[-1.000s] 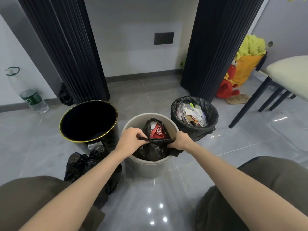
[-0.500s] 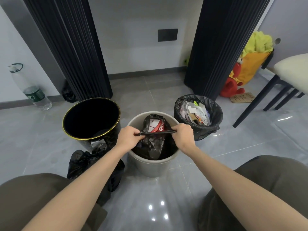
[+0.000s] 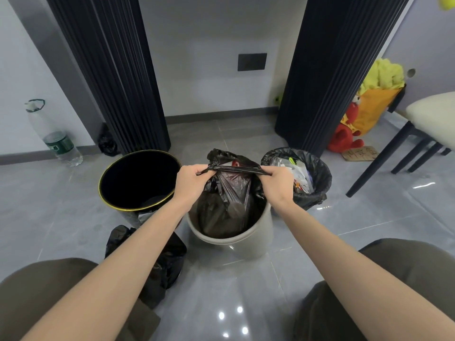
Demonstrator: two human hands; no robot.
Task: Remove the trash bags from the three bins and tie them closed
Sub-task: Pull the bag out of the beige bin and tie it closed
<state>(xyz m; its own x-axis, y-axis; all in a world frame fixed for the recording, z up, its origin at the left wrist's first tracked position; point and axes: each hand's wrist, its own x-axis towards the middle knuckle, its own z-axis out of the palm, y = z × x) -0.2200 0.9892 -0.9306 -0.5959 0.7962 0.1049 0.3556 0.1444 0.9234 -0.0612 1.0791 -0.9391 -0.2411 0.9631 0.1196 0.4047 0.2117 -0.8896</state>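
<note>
The middle bag (image 3: 229,200) is gripped at its gathered mouth by both hands: the left hand (image 3: 190,179) and the right hand (image 3: 277,183) are each clamped on one end of the stretched rim, a little apart. The bag is raised partly out of the beige bin (image 3: 248,244), with its lower part inside. The task is judged about a third done. The black bin (image 3: 138,178) at the left is unlined, and a filled bag (image 3: 170,262) lies on the floor (image 3: 49,205) before it; whether it is knotted cannot be told. The middle bag is not yet tied, and the right bin (image 3: 320,193) is lined and full. The floor is laid in glossy grey tile, and pleated curtains (image 3: 110,70), a bottle (image 3: 56,141), a toy (image 3: 344,139) and a chair (image 3: 433,112) are seen around.
</note>
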